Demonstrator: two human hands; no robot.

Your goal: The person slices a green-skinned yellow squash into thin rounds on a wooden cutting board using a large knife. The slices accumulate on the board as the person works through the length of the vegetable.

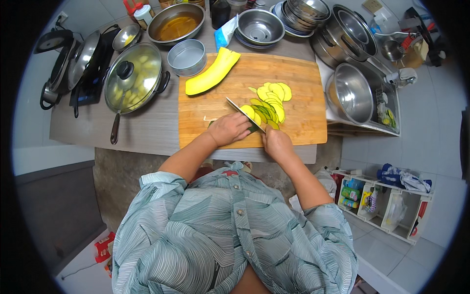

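Note:
On a wooden cutting board (205,110) my right hand (278,144) grips the handle of a kitchen knife (235,105), whose blade slants up and to the left. Beneath my left hand (230,129) is a dark green-skinned piece of squash (253,128), mostly hidden by the fingers, which hold it against the board beside the blade. Thin yellow slices with green rims (273,106) overlap in a trail to the right of the knife. Farther back on the board lies a long, curved yellow piece of squash (213,73), cut face up.
A glass-lidded pan (134,79) with pale chunks stands left of the board. Behind are a round tin (187,57), a basin of amber liquid (176,25) and a steel bowl (260,27). A large steel bowl (350,93) sits over the sink at right.

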